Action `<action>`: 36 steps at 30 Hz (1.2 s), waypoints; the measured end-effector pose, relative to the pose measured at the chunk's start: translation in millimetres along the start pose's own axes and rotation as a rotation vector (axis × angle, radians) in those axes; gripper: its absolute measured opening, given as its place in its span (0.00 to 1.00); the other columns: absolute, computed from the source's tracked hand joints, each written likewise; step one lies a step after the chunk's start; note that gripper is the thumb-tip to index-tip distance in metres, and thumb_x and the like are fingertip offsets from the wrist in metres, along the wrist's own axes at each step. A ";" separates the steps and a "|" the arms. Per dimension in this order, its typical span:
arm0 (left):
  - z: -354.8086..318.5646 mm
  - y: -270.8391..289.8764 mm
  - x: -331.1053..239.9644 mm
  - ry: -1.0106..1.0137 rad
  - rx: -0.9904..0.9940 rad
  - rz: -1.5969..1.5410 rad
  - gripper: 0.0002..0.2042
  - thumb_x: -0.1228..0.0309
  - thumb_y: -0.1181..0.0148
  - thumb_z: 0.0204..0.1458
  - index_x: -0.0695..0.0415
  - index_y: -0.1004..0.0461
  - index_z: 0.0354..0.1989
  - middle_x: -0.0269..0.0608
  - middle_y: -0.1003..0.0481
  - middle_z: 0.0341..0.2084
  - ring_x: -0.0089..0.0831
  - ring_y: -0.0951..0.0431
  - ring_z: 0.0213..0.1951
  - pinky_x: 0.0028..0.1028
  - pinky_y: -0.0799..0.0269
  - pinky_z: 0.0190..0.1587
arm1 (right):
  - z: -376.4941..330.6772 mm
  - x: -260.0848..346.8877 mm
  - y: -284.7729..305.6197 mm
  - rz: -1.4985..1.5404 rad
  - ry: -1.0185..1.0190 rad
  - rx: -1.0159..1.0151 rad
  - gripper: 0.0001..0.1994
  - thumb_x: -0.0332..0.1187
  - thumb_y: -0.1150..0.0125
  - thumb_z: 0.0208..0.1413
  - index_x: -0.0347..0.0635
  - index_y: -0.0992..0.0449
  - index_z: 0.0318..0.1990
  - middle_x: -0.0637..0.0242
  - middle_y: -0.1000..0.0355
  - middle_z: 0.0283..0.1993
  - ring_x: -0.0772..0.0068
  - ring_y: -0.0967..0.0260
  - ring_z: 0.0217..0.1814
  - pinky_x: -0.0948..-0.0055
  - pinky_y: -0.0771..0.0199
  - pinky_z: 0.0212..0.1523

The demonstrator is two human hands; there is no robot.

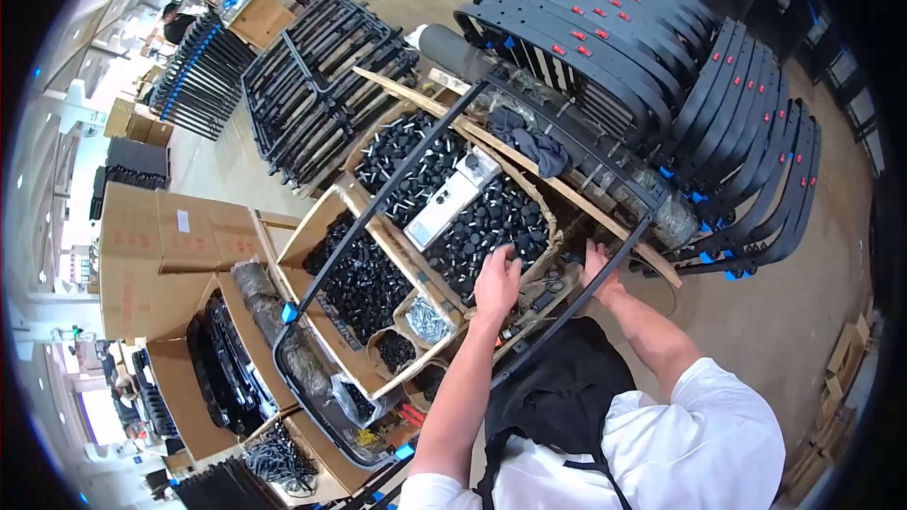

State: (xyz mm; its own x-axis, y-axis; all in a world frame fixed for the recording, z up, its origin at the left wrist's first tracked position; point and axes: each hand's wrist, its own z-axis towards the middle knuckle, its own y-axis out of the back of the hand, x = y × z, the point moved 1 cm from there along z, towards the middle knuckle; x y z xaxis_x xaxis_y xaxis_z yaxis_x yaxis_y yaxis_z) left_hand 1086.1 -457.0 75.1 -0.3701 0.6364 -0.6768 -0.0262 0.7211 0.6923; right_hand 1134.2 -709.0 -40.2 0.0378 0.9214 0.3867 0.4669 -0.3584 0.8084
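My left hand (498, 283) is at the near right of a bin full of black round knobs with bolt stems (487, 231). Its fingers are bent together, with a small dark piece at the tips that I cannot make out clearly. By the right side tube of a black metal frame (557, 314), my right hand (597, 265) has its fingers curled near something dark; what they hold is too small to tell. The frame lies tilted across the wooden parts bins. A white box-shaped device (453, 198) sits among the knobs.
Smaller black parts (354, 274) fill the left bin, with silver screws (427, 319) in a small tub nearby. A wooden strip (567, 191) runs beside the bins. Curved black frames with red pieces (605, 28) stack at right. Cardboard boxes (170, 246) stand left.
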 end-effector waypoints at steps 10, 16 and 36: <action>79.3 -38.1 -1.8 0.027 0.119 0.212 0.17 0.57 0.42 0.68 0.62 0.26 0.51 0.62 0.17 0.42 0.61 0.16 0.44 0.51 0.22 0.49 | -39.6 -34.4 39.1 -0.100 0.302 0.237 0.25 0.35 0.36 0.57 0.38 0.27 0.62 0.39 0.29 0.64 0.37 0.25 0.60 0.46 0.22 0.59; 117.8 20.2 22.2 -0.050 -0.059 -0.117 0.17 0.64 0.46 0.71 0.60 0.27 0.61 0.49 0.17 0.35 0.35 0.16 0.35 0.36 0.21 0.43 | -70.7 59.5 170.9 0.216 0.575 0.644 0.06 0.33 0.39 0.59 0.41 0.20 0.36 0.53 0.20 0.38 0.48 0.20 0.45 0.49 0.19 0.46; 367.1 71.0 -93.3 -0.275 -0.126 -0.234 0.19 0.65 0.39 0.68 0.56 0.24 0.64 0.50 0.17 0.53 0.40 0.17 0.54 0.35 0.24 0.59 | 63.3 152.9 117.5 0.044 0.622 0.189 0.10 0.30 0.44 0.63 0.37 0.28 0.49 0.51 0.24 0.45 0.41 0.20 0.45 0.50 0.19 0.46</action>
State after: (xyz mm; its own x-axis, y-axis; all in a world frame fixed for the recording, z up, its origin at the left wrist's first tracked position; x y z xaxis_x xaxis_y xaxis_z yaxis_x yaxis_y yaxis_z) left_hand 1459.7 -364.6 95.6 -0.0782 0.5208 -0.8501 -0.2007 0.8270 0.5252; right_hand 1250.7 -600.7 85.9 -0.4317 0.6273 0.6482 0.6258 -0.3092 0.7161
